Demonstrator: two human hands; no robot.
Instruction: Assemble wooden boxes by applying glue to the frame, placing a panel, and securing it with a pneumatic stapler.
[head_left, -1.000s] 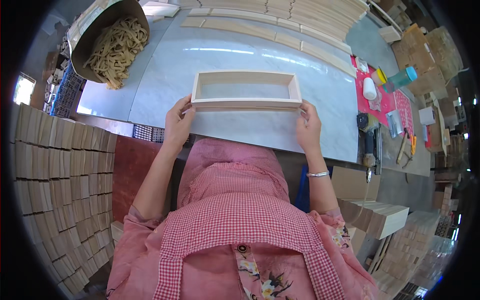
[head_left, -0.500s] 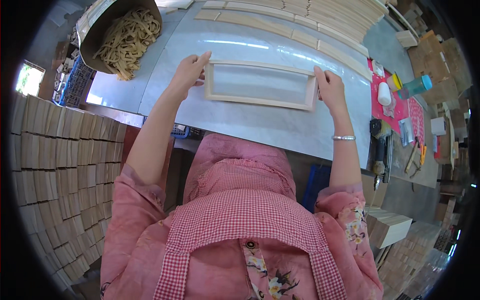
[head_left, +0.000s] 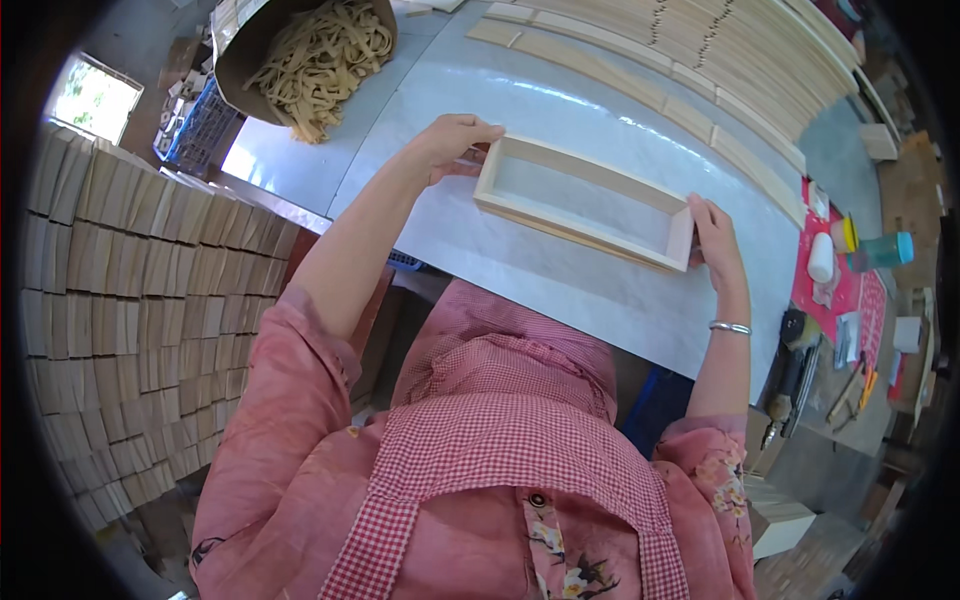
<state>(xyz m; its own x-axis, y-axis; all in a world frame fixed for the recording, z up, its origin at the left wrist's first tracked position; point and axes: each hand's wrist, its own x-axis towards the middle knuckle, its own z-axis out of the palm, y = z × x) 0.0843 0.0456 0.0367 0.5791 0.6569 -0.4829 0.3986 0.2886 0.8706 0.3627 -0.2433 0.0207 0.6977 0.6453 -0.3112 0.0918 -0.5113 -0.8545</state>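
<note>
A long rectangular frame of pale wood (head_left: 590,176), open through the middle, is held between my two hands over the table (head_left: 425,110). My left hand (head_left: 452,150) grips its left end, thumb along the top edge and fingers outside. At the other short end, my right hand (head_left: 716,235) closes round the corner, its lower fingers partly hidden. The frame slants, its right end nearer me than its left. Whether its underside rests on the tabletop, I cannot tell.
Long wooden strips (head_left: 600,80) lie across the table's far side. A carton of tangled beige bands (head_left: 325,65) stands far left, near a blue crate (head_left: 200,125). Stacked wood pieces (head_left: 130,300) fill the left. A white bottle (head_left: 821,258) and teal-lidded cup (head_left: 880,253) stand right.
The view has swung, so the table and frame appear turned clockwise. The frame has tipped, now showing more of its inner far wall. Both hands keep hold of its ends.
</note>
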